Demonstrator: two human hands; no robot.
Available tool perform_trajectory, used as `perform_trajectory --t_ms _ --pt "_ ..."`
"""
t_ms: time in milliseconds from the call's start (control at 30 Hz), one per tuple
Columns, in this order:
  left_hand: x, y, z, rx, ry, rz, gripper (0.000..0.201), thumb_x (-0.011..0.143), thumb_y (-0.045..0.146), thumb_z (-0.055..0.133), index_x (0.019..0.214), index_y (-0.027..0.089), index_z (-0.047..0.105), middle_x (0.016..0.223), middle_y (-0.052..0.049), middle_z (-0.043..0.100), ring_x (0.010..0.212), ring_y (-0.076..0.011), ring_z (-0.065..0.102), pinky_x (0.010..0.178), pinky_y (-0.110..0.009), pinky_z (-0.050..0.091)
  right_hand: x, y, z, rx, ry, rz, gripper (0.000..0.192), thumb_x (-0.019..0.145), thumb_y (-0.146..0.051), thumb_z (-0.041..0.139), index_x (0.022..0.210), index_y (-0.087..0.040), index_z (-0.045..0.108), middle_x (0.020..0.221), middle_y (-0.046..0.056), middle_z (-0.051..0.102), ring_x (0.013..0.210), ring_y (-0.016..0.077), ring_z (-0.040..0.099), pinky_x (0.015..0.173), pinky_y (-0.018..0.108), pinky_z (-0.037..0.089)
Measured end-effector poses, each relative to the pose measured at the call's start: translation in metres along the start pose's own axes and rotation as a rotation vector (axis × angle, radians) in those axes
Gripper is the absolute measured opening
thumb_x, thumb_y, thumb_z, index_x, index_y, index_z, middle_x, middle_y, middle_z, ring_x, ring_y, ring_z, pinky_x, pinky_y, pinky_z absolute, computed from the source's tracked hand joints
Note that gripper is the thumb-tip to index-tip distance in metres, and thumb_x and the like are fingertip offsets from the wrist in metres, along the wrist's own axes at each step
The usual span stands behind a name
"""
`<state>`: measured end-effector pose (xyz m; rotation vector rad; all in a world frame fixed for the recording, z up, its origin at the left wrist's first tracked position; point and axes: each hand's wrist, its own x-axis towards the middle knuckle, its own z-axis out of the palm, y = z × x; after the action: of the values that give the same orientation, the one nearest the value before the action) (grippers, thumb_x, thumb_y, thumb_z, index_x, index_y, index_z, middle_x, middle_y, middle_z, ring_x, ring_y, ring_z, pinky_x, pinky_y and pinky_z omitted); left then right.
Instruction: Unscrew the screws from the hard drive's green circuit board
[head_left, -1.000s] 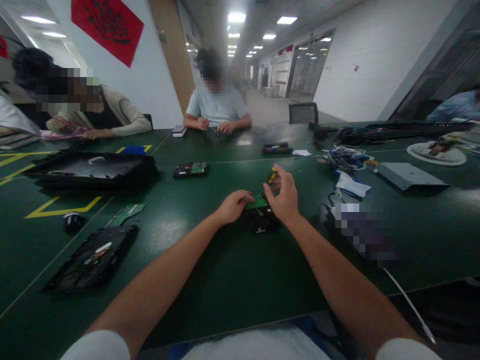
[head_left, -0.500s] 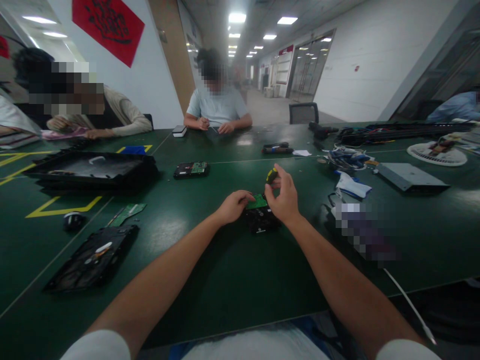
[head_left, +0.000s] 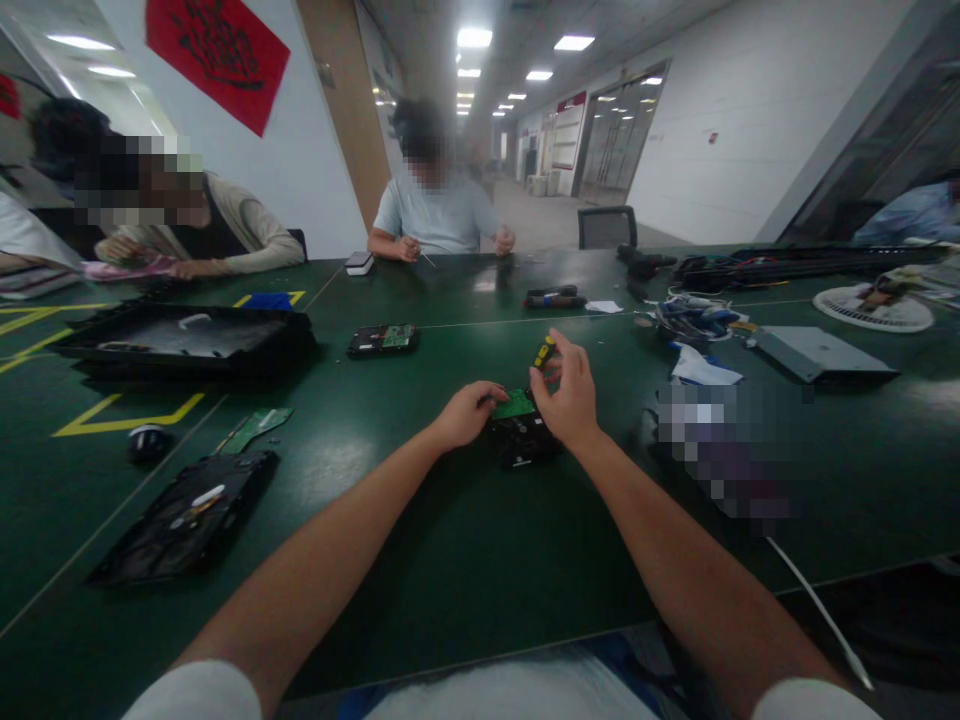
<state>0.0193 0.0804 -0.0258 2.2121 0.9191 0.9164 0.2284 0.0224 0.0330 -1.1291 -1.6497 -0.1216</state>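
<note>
A black-and-yellow screwdriver [head_left: 544, 351] stands nearly upright in my right hand [head_left: 568, 392], its handle pinched between the fingers. Its tip is hidden behind the hand. Below it, on the table, lies a small black device [head_left: 519, 436] with a green circuit board [head_left: 514, 404] at its far side. My left hand [head_left: 471, 411] grips the left edge of that board with its fingers closed. The right hand's lower edge covers the device's right side.
The green table [head_left: 360, 480] also bears a second board device [head_left: 382, 340], a black casing [head_left: 191, 515], a large black tray [head_left: 187, 335], a metal box [head_left: 825, 355] and a cable bundle [head_left: 697, 316]. Across from me sits a person [head_left: 435, 215]; another [head_left: 232, 225] works at left.
My hands stay almost in place; the screwdriver handle has turned slightly. The person opposite has moved one hand outward, away from the other.
</note>
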Motion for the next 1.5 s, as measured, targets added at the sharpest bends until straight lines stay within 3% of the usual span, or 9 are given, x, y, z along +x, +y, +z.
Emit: perform_trajectory --t_ms 1500 --pt "0.0001 0.0050 -0.0008 -0.018 0.002 -0.025 0.026 0.093 0.010 0.053 0.106 0.021 0.072 0.125 -0.008 0.069 0.119 -0.0226 0.063 0.111 -0.047 0.047 -0.0002 -0.0018 0.0000 0.027 0.008 -0.007 0.064 0.094 -0.024 0.056 0.154 -0.029 0.033 0.130 0.012 0.051 0.094 0.0213 0.064 0.084 0.043 0.063"
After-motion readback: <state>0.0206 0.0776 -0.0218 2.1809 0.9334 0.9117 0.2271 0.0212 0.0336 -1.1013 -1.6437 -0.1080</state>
